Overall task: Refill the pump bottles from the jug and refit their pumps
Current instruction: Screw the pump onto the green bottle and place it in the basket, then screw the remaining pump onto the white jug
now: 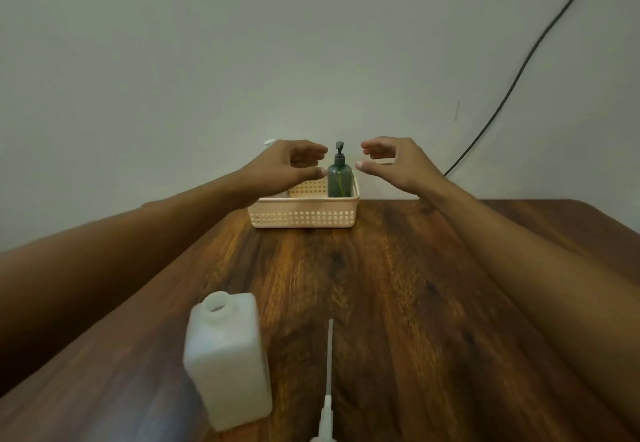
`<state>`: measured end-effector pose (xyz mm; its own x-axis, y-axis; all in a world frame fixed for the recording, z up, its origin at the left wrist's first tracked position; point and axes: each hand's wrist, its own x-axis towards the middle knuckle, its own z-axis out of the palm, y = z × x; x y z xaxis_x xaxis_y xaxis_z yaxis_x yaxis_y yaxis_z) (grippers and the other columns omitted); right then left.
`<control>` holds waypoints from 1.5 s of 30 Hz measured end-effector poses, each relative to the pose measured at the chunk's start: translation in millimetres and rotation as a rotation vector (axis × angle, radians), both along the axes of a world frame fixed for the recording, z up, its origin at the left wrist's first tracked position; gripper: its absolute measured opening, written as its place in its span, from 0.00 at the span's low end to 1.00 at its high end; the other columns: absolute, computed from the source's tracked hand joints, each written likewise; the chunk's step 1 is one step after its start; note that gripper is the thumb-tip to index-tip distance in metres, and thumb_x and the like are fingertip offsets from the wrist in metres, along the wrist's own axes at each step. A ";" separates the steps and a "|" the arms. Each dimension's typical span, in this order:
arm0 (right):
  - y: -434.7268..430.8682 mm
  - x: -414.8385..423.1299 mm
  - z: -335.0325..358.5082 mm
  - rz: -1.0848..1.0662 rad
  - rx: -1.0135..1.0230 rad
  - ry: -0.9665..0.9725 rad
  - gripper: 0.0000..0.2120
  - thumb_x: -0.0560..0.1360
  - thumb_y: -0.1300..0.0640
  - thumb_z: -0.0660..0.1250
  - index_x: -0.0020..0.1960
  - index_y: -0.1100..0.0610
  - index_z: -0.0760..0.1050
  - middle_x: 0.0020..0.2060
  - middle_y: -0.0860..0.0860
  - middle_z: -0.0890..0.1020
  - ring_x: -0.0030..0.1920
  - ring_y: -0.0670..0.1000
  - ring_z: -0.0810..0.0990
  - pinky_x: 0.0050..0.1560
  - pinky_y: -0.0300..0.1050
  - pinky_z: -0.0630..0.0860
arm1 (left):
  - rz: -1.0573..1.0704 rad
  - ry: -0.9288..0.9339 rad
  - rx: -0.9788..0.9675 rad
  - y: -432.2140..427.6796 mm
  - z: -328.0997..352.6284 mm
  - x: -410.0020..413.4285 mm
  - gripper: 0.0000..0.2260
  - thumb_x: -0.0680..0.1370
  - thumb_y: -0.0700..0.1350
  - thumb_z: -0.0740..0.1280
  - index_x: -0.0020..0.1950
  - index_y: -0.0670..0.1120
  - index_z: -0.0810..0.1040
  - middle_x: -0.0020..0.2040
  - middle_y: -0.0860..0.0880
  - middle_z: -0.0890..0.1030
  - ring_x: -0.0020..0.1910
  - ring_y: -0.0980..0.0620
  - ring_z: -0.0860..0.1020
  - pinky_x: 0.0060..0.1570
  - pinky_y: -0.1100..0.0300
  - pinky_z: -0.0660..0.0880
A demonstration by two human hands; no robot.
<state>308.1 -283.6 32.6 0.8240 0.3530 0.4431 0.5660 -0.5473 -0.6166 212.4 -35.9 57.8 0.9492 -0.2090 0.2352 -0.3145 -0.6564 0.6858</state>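
Observation:
A dark green pump bottle (340, 178) stands upright in the right end of a peach basket (304, 217) at the far edge of the table, its black pump fitted. My left hand (291, 166) hovers just left of the bottle, fingers curled and apart, holding nothing. My right hand (391, 161) hovers just right of it, also open. Close to me stands a white square jug (227, 360) with its mouth uncapped. A white pump with a long dip tube (328, 372) lies on the table beside the jug. A white pump tip (269, 142) peeks out behind my left hand.
The wooden table (398, 303) runs up to a plain wall. A black cable (519, 74) hangs down the wall at the right, behind the table's far edge.

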 end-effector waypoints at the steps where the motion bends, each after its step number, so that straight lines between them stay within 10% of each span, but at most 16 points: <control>1: -2.9 -13.0 3.6 0.017 0.002 -0.008 0.26 0.78 0.47 0.77 0.73 0.53 0.79 0.67 0.49 0.83 0.65 0.47 0.81 0.61 0.41 0.76 | -0.013 -0.005 -0.008 1.1 1.7 -15.1 0.24 0.81 0.49 0.71 0.77 0.49 0.73 0.72 0.52 0.79 0.69 0.57 0.78 0.70 0.58 0.75; 7: -15.4 -100.8 13.8 0.140 -0.003 -0.030 0.24 0.78 0.48 0.77 0.73 0.50 0.79 0.67 0.46 0.83 0.62 0.40 0.80 0.59 0.35 0.78 | -0.026 -0.018 -0.071 8.4 -1.5 -107.6 0.22 0.81 0.53 0.70 0.75 0.51 0.76 0.69 0.55 0.81 0.67 0.56 0.79 0.68 0.52 0.78; 12: -18.5 -160.2 7.4 0.205 -0.076 -0.027 0.23 0.79 0.49 0.76 0.72 0.48 0.80 0.68 0.47 0.83 0.65 0.45 0.82 0.67 0.50 0.81 | 0.004 -0.013 -0.130 14.7 -10.6 -164.9 0.20 0.81 0.55 0.70 0.72 0.53 0.78 0.68 0.54 0.81 0.69 0.52 0.78 0.70 0.46 0.76; 17: -19.6 -222.4 -22.0 0.347 -0.203 -0.183 0.17 0.80 0.56 0.75 0.67 0.47 0.84 0.62 0.46 0.86 0.58 0.41 0.84 0.62 0.44 0.83 | 0.026 -0.034 -0.097 30.4 -27.6 -213.4 0.29 0.74 0.64 0.71 0.75 0.59 0.73 0.68 0.59 0.80 0.64 0.62 0.80 0.64 0.56 0.79; 24: -12.4 -279.2 -81.5 0.675 -0.742 -0.243 0.23 0.82 0.62 0.67 0.74 0.45 0.77 0.75 0.44 0.76 0.77 0.43 0.71 0.77 0.47 0.70 | 0.070 -0.018 -0.194 41.1 -91.3 -253.3 0.44 0.66 0.61 0.80 0.78 0.64 0.64 0.67 0.68 0.72 0.61 0.70 0.77 0.51 0.72 0.78; 31: -7.9 -291.7 -96.8 0.668 -0.821 -0.281 0.19 0.85 0.57 0.65 0.75 0.49 0.77 0.73 0.46 0.79 0.74 0.45 0.75 0.72 0.51 0.75 | 0.214 -0.082 -0.280 31.5 -122.9 -255.0 0.33 0.65 0.66 0.80 0.66 0.68 0.70 0.63 0.65 0.76 0.61 0.62 0.79 0.48 0.68 0.82; 45: -52.4 -304.2 71.8 0.285 0.139 -0.279 0.18 0.80 0.57 0.75 0.70 0.54 0.80 0.61 0.49 0.86 0.60 0.45 0.87 0.64 0.48 0.83 | 0.198 -0.193 -0.332 1.5 -101.3 -250.6 0.41 0.62 0.71 0.78 0.69 0.54 0.76 0.64 0.56 0.82 0.62 0.54 0.82 0.60 0.49 0.83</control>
